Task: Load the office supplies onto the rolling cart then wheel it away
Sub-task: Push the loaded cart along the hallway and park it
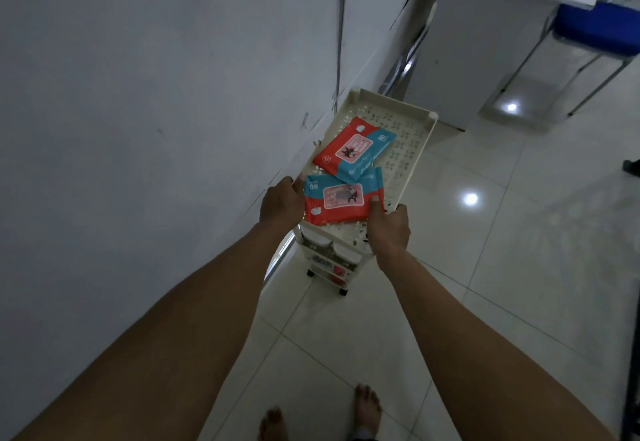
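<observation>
— So, what have our hands got?

— Both are on the near end of the cart point(420, 135), one at each corner. Our left hand point(281, 205) curls over the corner by the wall point(138, 94), fingers closed round the rim. Our right hand point(388, 229) wraps the other corner the same way, and its thumb touches the edge of the near pack point(343, 199).

— And the supplies?

— Two red-and-blue packs lie flat on the top tray. The near pack sits between our hands; the far pack point(353, 149) lies just beyond it, tilted, its corner overlapping the near one. Lower shelves hold white tubs point(317, 239) and something red, too dim to tell what.

— What is around us?

— The cart stands on the tiled floor point(485, 284), its left side close along the wall. Ahead and to the right is a white desk point(485, 42), its panel near the cart's far end, and beyond it a blue chair point(595, 24). Our bare feet point(369, 406) show at the bottom.
</observation>
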